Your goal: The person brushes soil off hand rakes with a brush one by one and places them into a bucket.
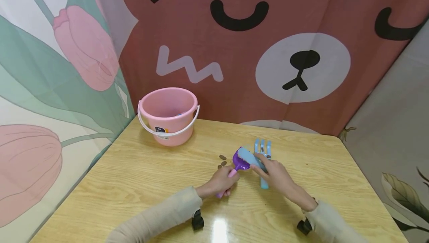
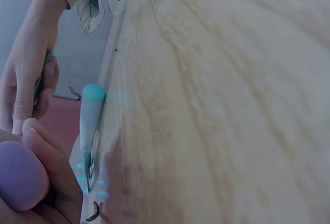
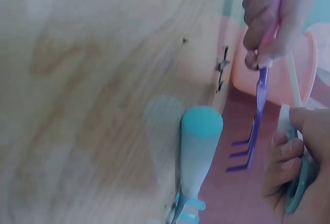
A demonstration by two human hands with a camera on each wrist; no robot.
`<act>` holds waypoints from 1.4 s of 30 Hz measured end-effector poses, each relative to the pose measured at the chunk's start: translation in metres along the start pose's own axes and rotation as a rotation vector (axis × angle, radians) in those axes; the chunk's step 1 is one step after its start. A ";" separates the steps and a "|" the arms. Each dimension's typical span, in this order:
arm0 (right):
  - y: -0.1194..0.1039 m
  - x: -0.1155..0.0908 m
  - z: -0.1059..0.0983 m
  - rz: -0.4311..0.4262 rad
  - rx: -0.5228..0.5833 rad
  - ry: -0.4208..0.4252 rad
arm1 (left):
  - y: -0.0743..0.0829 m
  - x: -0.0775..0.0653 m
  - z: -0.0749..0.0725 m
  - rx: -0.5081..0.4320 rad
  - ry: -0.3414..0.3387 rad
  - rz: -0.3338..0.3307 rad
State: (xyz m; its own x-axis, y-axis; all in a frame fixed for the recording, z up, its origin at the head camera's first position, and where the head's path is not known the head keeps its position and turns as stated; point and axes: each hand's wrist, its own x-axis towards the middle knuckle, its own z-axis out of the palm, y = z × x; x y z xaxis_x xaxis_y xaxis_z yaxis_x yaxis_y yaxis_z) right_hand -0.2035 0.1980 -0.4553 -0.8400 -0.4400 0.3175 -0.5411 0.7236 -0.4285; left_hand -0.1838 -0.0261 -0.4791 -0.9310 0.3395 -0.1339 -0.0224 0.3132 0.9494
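Note:
My left hand [image 1: 221, 181] grips the pink handle of a purple toy garden tool [image 1: 240, 161]; several prongs show on its head in the right wrist view. In my right hand [image 1: 279, 178] is a light blue, rounded tool [image 1: 248, 156], held over the purple head and overlapping it in the head view. Seen from the right wrist, this tool has a teal loop-shaped edge [image 3: 297, 188] and a pale tip; its exact kind I cannot tell. Beneath the right hand a light blue toy fork [image 1: 262, 146] with a teal-ended handle [image 3: 202, 123] lies on the table, brown bits on its tines.
Small brown pieces [image 1: 222, 157] lie on the wooden table [image 1: 151, 191], left of the purple head. A pink bucket [image 1: 171, 131] with a white handle stands at the back left, something blue inside. A printed bear curtain [image 1: 234, 49] hangs behind the table.

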 end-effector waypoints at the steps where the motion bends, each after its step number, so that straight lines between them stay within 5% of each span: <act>1: -0.002 0.000 0.001 -0.019 0.006 -0.009 | 0.000 0.000 0.000 -0.006 0.001 -0.001; 5: 0.000 0.000 0.004 -0.017 0.007 -0.028 | 0.001 0.000 -0.001 -0.021 0.003 -0.007; 14: 0.028 0.003 -0.003 0.133 -0.056 0.026 | -0.005 -0.004 -0.001 -0.002 -0.017 -0.012; 42: 0.016 -0.001 0.000 0.069 -0.022 0.038 | -0.005 -0.008 -0.005 -0.012 0.012 -0.012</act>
State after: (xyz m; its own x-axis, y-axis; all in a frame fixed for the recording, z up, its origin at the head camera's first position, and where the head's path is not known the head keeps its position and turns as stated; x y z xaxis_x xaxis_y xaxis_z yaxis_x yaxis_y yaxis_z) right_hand -0.2116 0.2103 -0.4626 -0.8729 -0.3681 0.3202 -0.4804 0.7631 -0.4324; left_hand -0.1786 -0.0349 -0.4813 -0.9351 0.3245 -0.1423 -0.0383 0.3067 0.9510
